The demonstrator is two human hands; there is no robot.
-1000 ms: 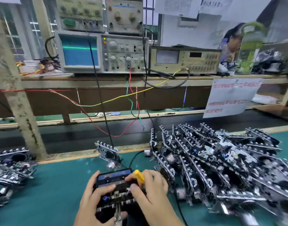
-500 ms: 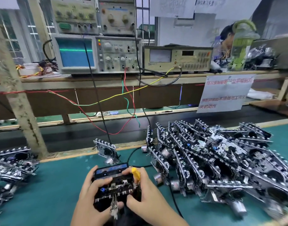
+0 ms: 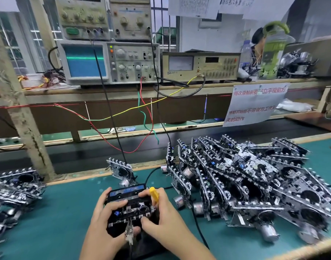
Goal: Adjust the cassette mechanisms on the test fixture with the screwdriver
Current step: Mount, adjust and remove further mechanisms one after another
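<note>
- The mechanism (image 3: 131, 209) under test sits on the fixture (image 3: 142, 243), low and central on the green surface (image 3: 57, 212), right in front of the person and between both hands.
- Its long axis runs left to right across the person's front; a cassette (image 3: 126, 191) lies along its far edge, and a metal clip (image 3: 129, 232) sticks out from its near edge towards the person.
- The left hand (image 3: 102, 220) grips the mechanism's left end, thumb curled over the top and fingers wrapped round the far corner.
- The right hand (image 3: 161, 216) holds the yellow-handled screwdriver (image 3: 154, 194) at the mechanism's right end; the handle stands nearly upright, tilted slightly away, and the tip is hidden behind the fingers, so I cannot tell which screw it meets.
- The right hand is the nearer to the adjusting point, I judge; the turn should need only a twist of the fingers, not a reach.
- Room is tight on the right: a big pile (image 3: 254, 184) of mechanisms lies just beside that hand, with small motors poking out towards it.
- One lone mechanism (image 3: 121, 171) stands just beyond the cassette, and a black cable (image 3: 196, 222) trails past the right wrist.
- Left of the hands the surface is open, up to a smaller heap (image 3: 14, 186) well apart at the edge.
</note>
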